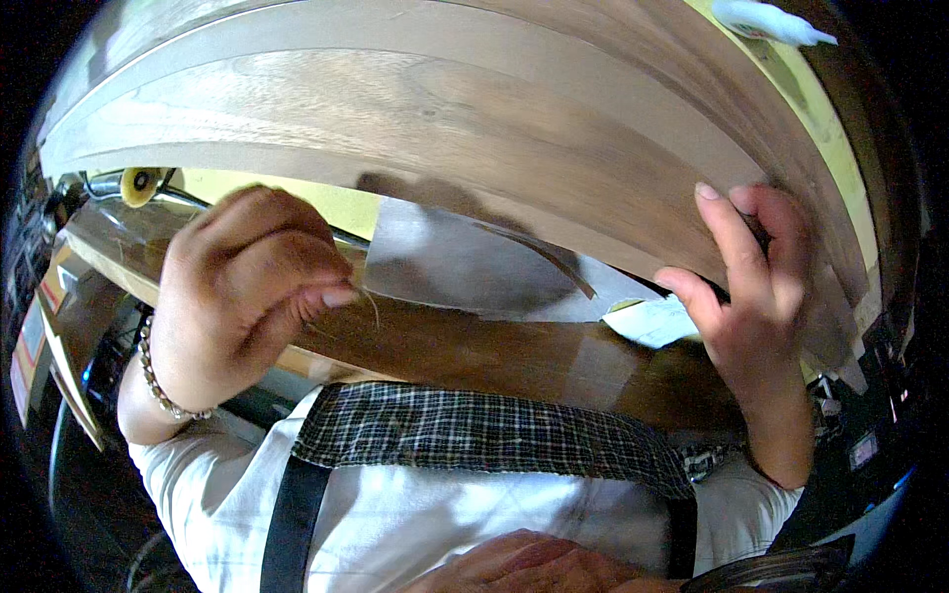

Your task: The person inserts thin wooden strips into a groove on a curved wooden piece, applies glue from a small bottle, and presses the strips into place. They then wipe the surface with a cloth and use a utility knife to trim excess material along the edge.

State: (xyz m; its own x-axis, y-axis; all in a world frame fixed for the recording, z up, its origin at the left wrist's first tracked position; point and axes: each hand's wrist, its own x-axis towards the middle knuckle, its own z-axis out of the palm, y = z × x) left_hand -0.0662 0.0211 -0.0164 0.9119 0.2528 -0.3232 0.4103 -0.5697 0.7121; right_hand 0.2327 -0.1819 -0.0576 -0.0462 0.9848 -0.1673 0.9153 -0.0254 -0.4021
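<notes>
A large wood-grained sheet [395,119], layered with other thin brownish sheets, spreads across the far side. My left hand [257,267] is raised in front of its near edge, closed in a pinch. From between thumb and finger hangs a thin pale curved strand [372,308]; its material is too fine to tell. My right hand [756,262] rests at the sheet's right part, fingers apart on the surface, thumb by the near edge. Under that edge lies a white paper [445,267], with a narrow dark curved strip [539,247] over it.
A white squeeze bottle [771,22] lies on a yellow surface at far right. A crumpled pale scrap [652,321] sits beside my right thumb. A brown wooden board [474,351] runs along my front. At left is a round yellow part [138,186] on a metal tool.
</notes>
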